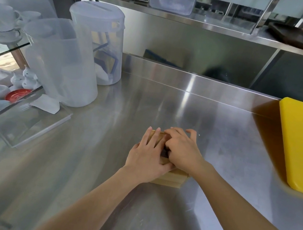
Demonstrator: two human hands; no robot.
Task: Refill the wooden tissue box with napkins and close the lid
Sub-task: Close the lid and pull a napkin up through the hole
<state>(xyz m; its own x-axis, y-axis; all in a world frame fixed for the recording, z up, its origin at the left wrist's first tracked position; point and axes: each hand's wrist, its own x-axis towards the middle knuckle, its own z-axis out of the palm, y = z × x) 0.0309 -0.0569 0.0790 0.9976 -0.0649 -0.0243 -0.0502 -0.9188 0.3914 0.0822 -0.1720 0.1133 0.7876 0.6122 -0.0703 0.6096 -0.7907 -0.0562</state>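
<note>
The wooden tissue box stands on the steel counter, mostly hidden under both hands. My left hand lies flat on its top with fingers spread over the left side. My right hand rests on the right side of the top, fingers bent over the far edge. A dark slot shows between the two hands. No napkins are visible; the box's inside is hidden.
Two tall translucent plastic pitchers stand at the back left. A clear acrylic sheet lies at the left by a glass case of white teaware. A yellow cutting board lies at the right. A steel shelf runs overhead.
</note>
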